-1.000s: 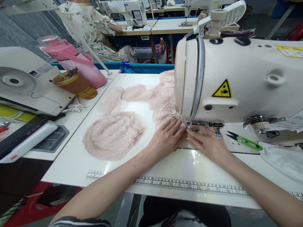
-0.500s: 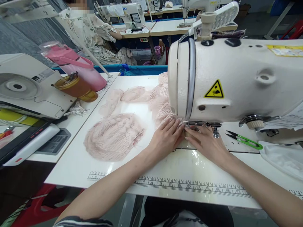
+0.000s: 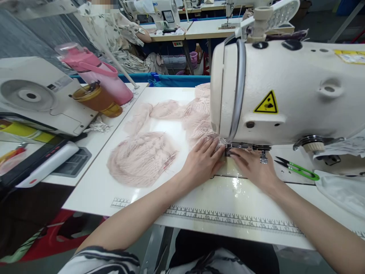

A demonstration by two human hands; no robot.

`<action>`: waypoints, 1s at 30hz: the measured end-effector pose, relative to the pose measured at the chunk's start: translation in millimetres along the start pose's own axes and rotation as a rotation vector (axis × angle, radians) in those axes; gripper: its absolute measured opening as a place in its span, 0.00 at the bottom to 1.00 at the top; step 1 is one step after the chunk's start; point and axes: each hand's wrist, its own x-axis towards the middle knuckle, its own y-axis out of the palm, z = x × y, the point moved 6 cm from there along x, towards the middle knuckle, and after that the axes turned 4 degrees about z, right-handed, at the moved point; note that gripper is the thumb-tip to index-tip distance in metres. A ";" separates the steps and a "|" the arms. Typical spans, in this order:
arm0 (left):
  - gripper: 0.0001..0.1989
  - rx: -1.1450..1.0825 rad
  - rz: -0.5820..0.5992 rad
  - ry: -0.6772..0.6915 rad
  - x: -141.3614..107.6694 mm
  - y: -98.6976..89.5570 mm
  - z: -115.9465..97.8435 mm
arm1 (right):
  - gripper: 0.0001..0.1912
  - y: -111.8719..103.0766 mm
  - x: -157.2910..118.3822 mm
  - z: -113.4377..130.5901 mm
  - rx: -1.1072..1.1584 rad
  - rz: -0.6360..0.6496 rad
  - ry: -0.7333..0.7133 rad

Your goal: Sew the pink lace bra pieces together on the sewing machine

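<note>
My left hand (image 3: pixel 203 160) lies flat on the gathered pink lace (image 3: pixel 196 125), left of the presser foot (image 3: pixel 228 146) of a white sewing machine (image 3: pixel 285 95). Its fingers are stretched out and point towards the needle area. On the other side of the foot rests my right hand (image 3: pixel 255 165), fingers extended to the left, partly hidden by the machine's metal parts. Any lace under the right fingers is hidden. From the machine the lace runs left across the table in a loose band and ends in a round heap (image 3: pixel 142 160).
Green-handled thread snips (image 3: pixel 302 172) and white cloth (image 3: pixel 340 192) lie at the right. A printed ruler (image 3: pixel 222 219) follows the table's front edge. Left are a pink bottle (image 3: pixel 99 74), an amber cup (image 3: pixel 98 99) and another machine (image 3: pixel 31 95). A person (image 3: pixel 114 34) sits beyond.
The camera view has shifted, so most things appear slightly right and higher. The gap between my hands at the presser foot is a little wider. The lace heap keeps its place.
</note>
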 end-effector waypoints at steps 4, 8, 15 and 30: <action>0.20 0.021 0.011 -0.014 -1.9 -3.0 -5.2 | 0.13 2.0 -3.3 -12.9 0.062 -0.044 0.093; 0.17 0.053 -0.008 -0.003 -1.7 -18.6 -9.5 | 0.16 3.5 -5.5 -16.0 0.076 0.001 0.041; 0.07 -0.026 0.213 -0.619 -53.0 -58.4 67.3 | 0.10 -5.6 -3.5 -10.0 0.054 -0.015 -0.040; 0.12 -0.558 0.060 -0.962 -127.8 -65.1 127.1 | 0.14 -5.7 -4.2 -8.8 0.069 -0.033 -0.069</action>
